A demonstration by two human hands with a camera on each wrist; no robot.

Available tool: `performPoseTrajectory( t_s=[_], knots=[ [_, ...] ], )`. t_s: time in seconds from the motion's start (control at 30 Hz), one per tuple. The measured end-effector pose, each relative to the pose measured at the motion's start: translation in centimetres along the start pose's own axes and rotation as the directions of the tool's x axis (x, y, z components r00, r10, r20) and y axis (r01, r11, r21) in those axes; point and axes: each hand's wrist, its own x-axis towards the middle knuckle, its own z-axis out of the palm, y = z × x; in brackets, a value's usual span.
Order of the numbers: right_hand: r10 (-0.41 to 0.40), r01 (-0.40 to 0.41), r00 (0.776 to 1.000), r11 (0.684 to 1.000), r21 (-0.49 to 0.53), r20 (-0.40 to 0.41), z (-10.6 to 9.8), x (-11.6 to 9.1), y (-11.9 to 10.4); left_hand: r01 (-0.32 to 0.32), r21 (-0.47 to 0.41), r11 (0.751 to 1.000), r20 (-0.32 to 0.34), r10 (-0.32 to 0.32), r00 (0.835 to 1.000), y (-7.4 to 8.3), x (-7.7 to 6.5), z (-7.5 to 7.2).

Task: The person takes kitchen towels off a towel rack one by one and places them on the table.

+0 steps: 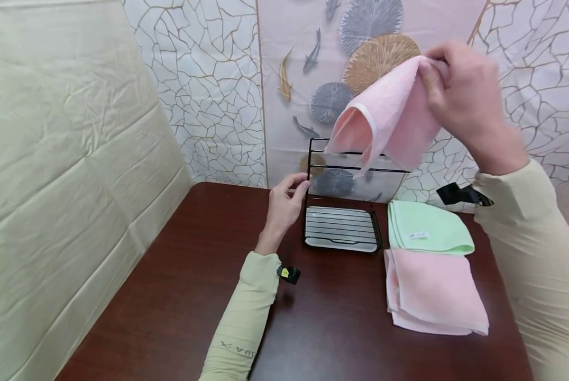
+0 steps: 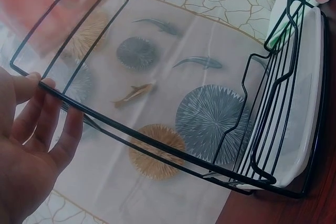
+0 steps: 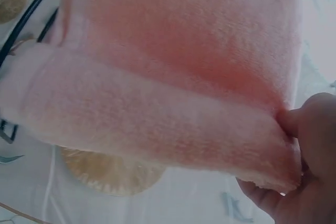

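Note:
A pink towel (image 1: 384,106) hangs from my right hand (image 1: 470,95), which pinches its upper edge. The towel droops in front of the top bars of a black wire rack (image 1: 308,201); whether it touches them I cannot tell. My left hand (image 1: 284,203) pinches the rack's left upright between thumb and fingers, as the left wrist view also shows. At the rack's base sits a white tray (image 2: 304,108) under a wire grid. In the right wrist view the towel (image 3: 173,87) is folded over, with thumb and fingers on its edge.
Right of the rack lies a folded green towel (image 1: 429,227) with a white label. In front of it is a folded pink towel (image 1: 437,291). All stand on a dark brown table (image 1: 170,275), with a patterned curtain (image 1: 218,95) close behind the rack.

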Motion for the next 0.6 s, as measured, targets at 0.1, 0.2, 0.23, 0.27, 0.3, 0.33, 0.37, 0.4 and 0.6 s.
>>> performPoseTrajectory(
  t_s=[0.1, 0.2, 0.23, 0.27, 0.3, 0.33, 0.37, 0.4, 0.6],
  knots=[
    [-0.034, 0.034, 0.999, 0.999, -0.012, -0.003, -0.8, -0.4, -0.5, 0.002, 0.007, 1.000, -0.006, -0.002, 1.000, 0.0, -0.1, -0.1],
    [-0.048, 0.048, 0.999, 0.999, -0.018, -0.001, -1.6, -0.9, -1.0, -0.001, 0.019, 1.000, -0.011, 0.001, 1.000, -0.1, -0.3, -0.1],
    [-0.050, 0.049, 0.999, 0.998, -0.026, -0.005, -1.8, -1.1, -1.2, -0.003, 0.022, 1.000, -0.011, 0.003, 1.000, -0.2, -0.3, -0.2],
    [-0.047, 0.047, 0.999, 0.998, -0.031, -0.007, -2.1, -1.3, -1.3, -0.007, 0.025, 1.000, -0.009, 0.007, 1.000, -0.2, -0.3, -0.1],
    [-0.044, 0.044, 0.999, 0.998, -0.039, -0.013, -2.4, -1.5, -1.5, -0.009, 0.028, 1.000, -0.006, 0.009, 1.000, -0.2, -0.3, -0.1],
    [-0.041, 0.041, 0.999, 0.998, -0.045, -0.014, -2.7, -1.6, -1.6, -0.011, 0.029, 1.000, -0.002, 0.011, 1.000, -0.2, -0.3, -0.1],
    [-0.040, 0.039, 0.999, 0.998, -0.051, -0.020, -2.9, -1.8, -1.7, -0.012, 0.030, 0.999, 0.002, 0.012, 1.000, -0.2, -0.3, -0.1],
    [-0.051, 0.050, 0.998, 0.997, -0.058, -0.021, -3.2, -1.9, -1.8, -0.013, 0.029, 1.000, 0.005, 0.012, 1.000, -0.2, -0.3, -0.1],
    [-0.096, 0.095, 0.995, 0.995, -0.041, -0.023, -4.6, -3.0, -2.3, -0.017, 0.006, 1.000, 0.002, 0.017, 1.000, -0.2, -0.2, -0.1]
  ],
)
